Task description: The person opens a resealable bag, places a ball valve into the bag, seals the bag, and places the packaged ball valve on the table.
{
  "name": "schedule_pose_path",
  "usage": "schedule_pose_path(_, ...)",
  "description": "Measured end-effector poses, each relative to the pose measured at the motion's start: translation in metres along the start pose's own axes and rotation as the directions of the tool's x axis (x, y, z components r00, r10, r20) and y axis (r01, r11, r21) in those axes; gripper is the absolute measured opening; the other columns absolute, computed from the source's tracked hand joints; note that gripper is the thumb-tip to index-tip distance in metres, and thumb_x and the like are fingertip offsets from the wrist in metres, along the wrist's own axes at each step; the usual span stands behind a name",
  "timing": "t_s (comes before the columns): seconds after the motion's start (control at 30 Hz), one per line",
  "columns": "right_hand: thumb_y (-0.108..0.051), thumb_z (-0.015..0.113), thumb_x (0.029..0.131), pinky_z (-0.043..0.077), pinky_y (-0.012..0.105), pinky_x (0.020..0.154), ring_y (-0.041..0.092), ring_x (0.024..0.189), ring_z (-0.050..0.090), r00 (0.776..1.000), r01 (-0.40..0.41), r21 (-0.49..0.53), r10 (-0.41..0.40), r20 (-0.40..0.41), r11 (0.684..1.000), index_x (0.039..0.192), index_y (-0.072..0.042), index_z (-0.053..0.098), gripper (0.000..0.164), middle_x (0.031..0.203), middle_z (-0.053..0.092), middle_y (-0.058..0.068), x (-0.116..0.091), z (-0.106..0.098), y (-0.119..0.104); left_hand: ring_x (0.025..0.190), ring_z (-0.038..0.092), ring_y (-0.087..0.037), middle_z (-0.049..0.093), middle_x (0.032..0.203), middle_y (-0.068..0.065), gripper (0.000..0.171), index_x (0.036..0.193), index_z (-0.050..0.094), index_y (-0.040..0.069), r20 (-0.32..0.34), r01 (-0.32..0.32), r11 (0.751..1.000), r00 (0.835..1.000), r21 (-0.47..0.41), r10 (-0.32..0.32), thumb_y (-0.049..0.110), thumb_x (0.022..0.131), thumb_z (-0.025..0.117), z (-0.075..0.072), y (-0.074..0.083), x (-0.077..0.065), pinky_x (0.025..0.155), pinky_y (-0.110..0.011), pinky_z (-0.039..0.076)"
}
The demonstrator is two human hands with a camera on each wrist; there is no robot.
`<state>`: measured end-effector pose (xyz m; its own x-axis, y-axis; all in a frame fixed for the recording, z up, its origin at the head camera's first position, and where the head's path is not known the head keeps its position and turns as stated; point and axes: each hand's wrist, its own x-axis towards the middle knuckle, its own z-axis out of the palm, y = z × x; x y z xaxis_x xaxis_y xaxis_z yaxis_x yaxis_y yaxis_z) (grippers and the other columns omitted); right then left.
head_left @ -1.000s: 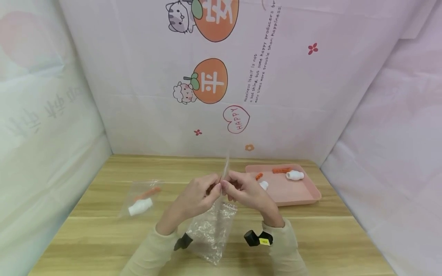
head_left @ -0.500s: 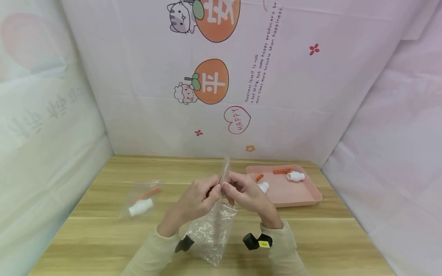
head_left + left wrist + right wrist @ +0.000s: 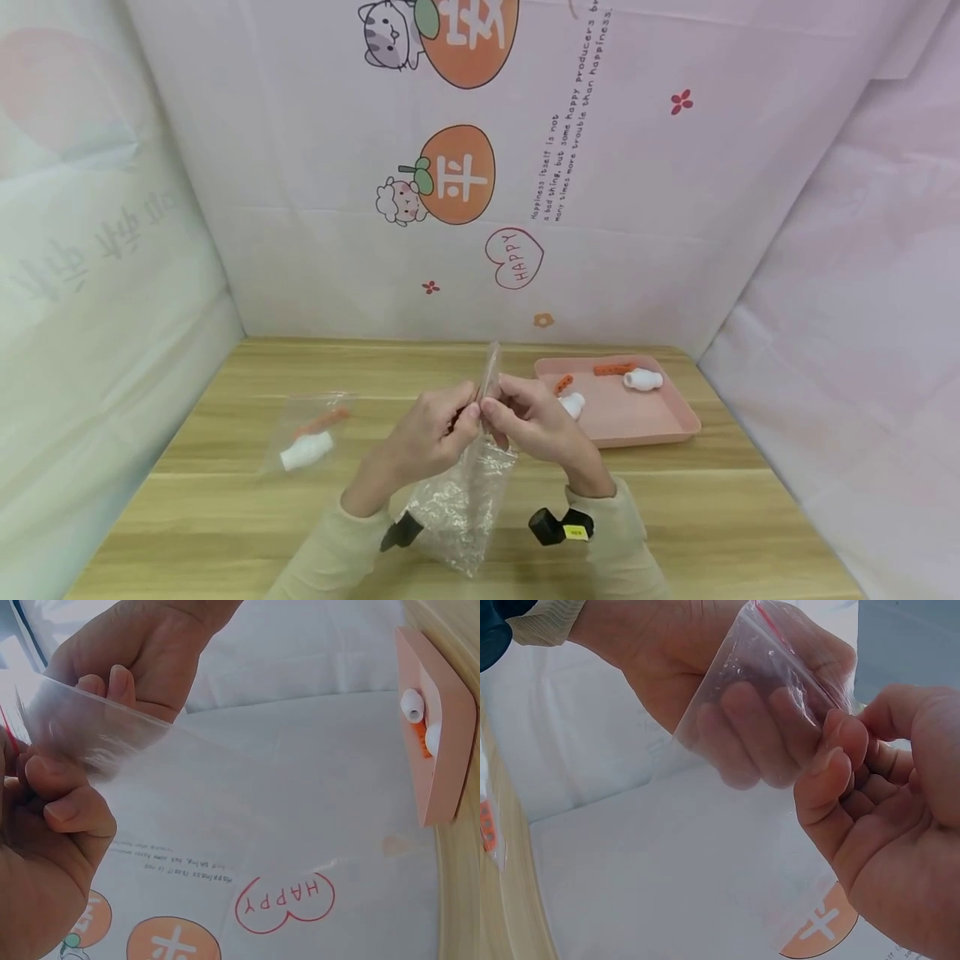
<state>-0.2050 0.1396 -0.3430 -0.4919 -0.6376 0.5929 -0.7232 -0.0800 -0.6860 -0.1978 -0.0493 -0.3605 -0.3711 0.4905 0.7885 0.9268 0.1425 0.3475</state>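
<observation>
Between my two hands a clear zip bag with a red seal line (image 3: 776,630) stands upright above the table. My left hand (image 3: 431,429) pinches its top edge between thumb and bent fingers. Right beside it my right hand (image 3: 536,421) pinches the same edge, thumb tips almost together. The bag looks flat, and through its film (image 3: 150,746) the other hand shows in both wrist views. Below the hands lies a stack or crumple of clear plastic bags (image 3: 457,508) on the wood table.
On the left lies a clear bag (image 3: 277,454) holding a white knobbed piece (image 3: 307,450) and an orange strip (image 3: 322,422). A pink tray (image 3: 630,425) at the right holds white pieces (image 3: 643,381) and orange strips with holes (image 3: 613,369). Printed cloth (image 3: 600,283) walls the table.
The hands stay nearly in place on the bag's edge. The bag's upper part has shifted slightly, and the fingers have moved a little along it.
</observation>
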Motion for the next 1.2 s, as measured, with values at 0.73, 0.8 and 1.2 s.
schedule_pose_path(0.73, 0.013, 0.048, 0.094, 0.042, 0.02, 0.04, 0.014, 0.046, 0.048, 1.0, -0.001, 0.003, 0.001, 0.006, 1.0, 0.083, -0.003, 0.055, 0.021, 0.06, 0.053, 0.011, -0.001, -0.002, 0.001, 0.057, 0.031, 0.005, 0.042, 0.059, 0.001, 0.017, 0.077, 0.047, 0.008, 0.013, 0.045, 0.999, 0.999, -0.024, -0.044, -0.006, 0.087, 0.048, -0.001, 0.005, 0.001, 0.046, -0.009, 0.027)
schedule_pose_path(0.8, 0.012, 0.049, 0.094, 0.042, 0.021, 0.04, 0.014, 0.046, 0.049, 1.0, -0.014, -0.004, 0.014, -0.002, 1.0, 0.083, -0.003, 0.056, 0.02, 0.06, 0.054, 0.012, -0.002, -0.003, 0.002, 0.057, 0.032, 0.005, 0.043, 0.06, 0.001, 0.017, 0.078, 0.048, 0.008, 0.016, 0.053, 0.998, 0.998, -0.026, -0.053, -0.005, 0.088, 0.048, -0.001, 0.004, 0.001, 0.046, -0.009, 0.028)
schedule_pose_path(1.2, 0.008, 0.05, 0.096, 0.038, 0.021, 0.04, 0.016, 0.048, 0.052, 0.993, -0.12, -0.09, 0.118, -0.02, 0.989, 0.082, -0.007, 0.058, 0.021, 0.06, 0.055, 0.01, -0.004, -0.013, -0.001, 0.055, 0.035, 0.0, 0.041, 0.059, 0.002, 0.023, 0.073, 0.046, 0.008, 0.062, 0.055, 0.998, 0.997, 0.011, -0.055, -0.008, 0.084, 0.058, -0.008, 0.0, 0.002, 0.048, -0.007, 0.027)
